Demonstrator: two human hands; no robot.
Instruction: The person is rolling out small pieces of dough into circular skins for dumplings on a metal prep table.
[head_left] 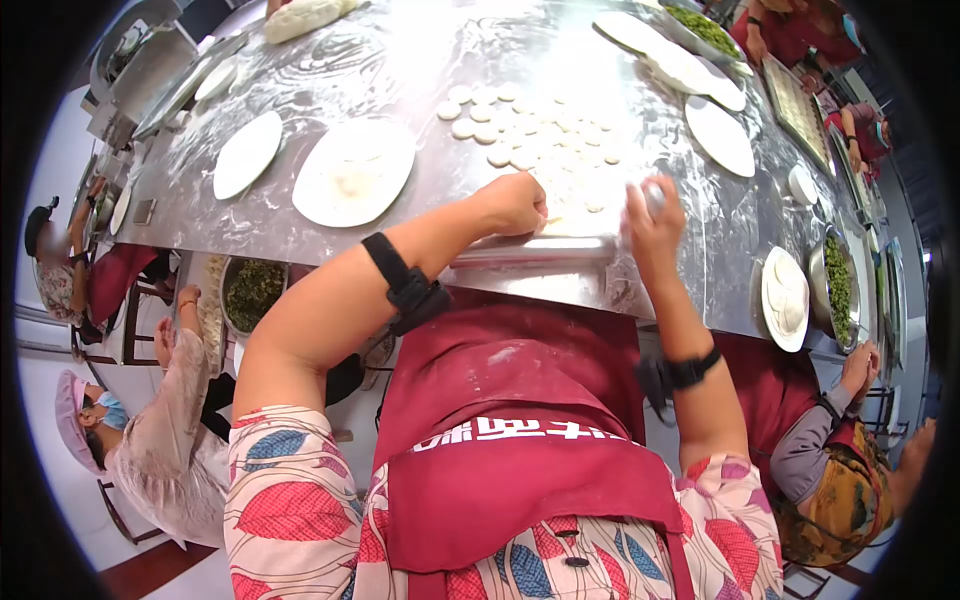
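My left hand point(518, 205) is closed at the near edge of the steel table, its fingertips pinching the rim of a flat dough wrapper point(556, 228). To its right my right hand point(655, 225), slightly blurred, is curled around a pale grey, rounded thing point(655, 200) that looks like the end of a rolling pin; the rest of it is hidden or smeared. Just beyond both hands, many small flattened dough discs point(530, 130) lie scattered on the floured steel.
A white plate point(325, 205) with flour or wrappers stands on the left, an oval plate point(248, 155) beside it. To the right are another plate point(722, 140), a plate of wrappers point(785, 300) and a bowl of green filling point(838, 290). Co-workers sit on both sides.
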